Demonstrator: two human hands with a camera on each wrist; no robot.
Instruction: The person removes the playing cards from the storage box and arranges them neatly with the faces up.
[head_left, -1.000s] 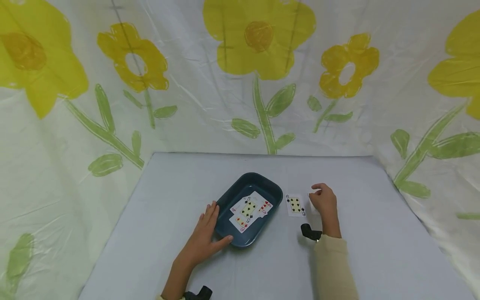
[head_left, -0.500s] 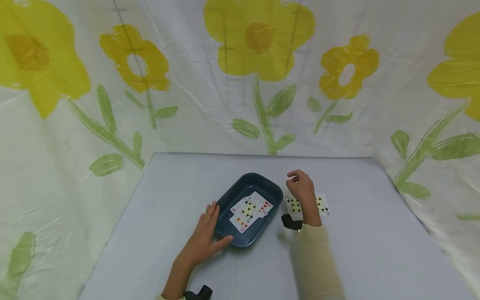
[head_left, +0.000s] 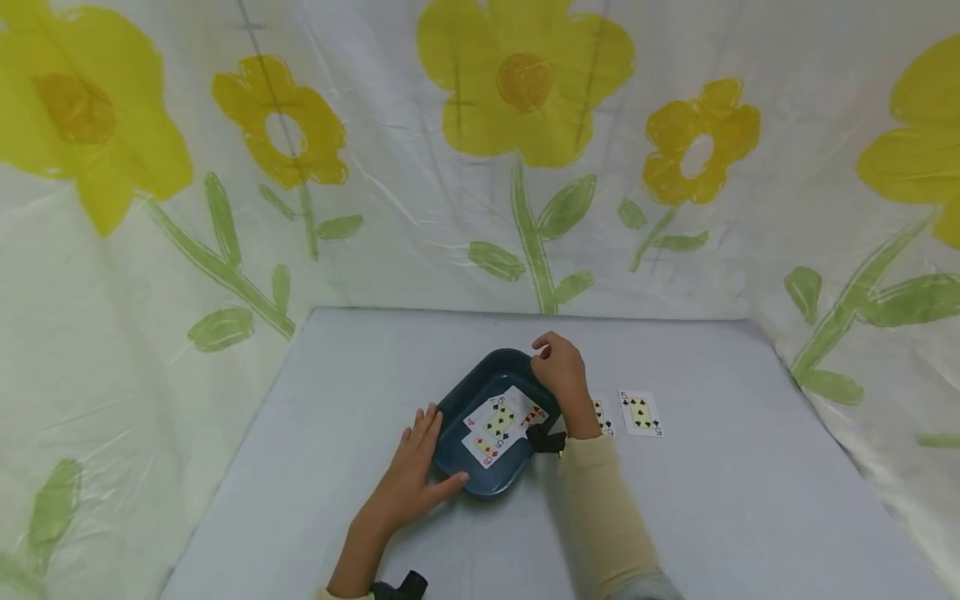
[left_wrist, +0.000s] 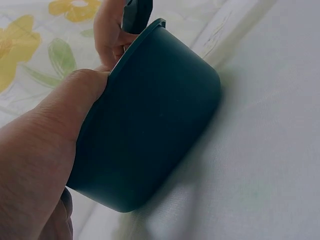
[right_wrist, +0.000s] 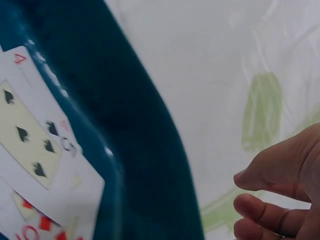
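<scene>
My left hand (head_left: 411, 468) rests against the left side of a dark blue-green tray (head_left: 486, 493). Its fingers lie fairly straight along the rim, and the thumb (left_wrist: 82, 90) touches the rim in the left wrist view. Inside lie several overlapping playing cards, a black five of spades (head_left: 500, 421) uppermost and a red six of diamonds (head_left: 485, 452) below it. My right hand (head_left: 562, 371) hovers by the tray's far right corner, its fingers loosely bent with nothing between them. In the right wrist view, thumb and fingers (right_wrist: 250, 205) are apart.
Right of the tray, a black five of clubs (head_left: 641, 414) lies face up on the white tabletop (head_left: 720, 483). Another card (head_left: 604, 418) beside it is partly hidden by my right wrist. A flower-printed curtain (head_left: 420, 267) stands behind the table.
My right hand has moved left from the loose cards to the tray's far right corner, uncovering the five of clubs. My left hand and the tray have stayed in place.
</scene>
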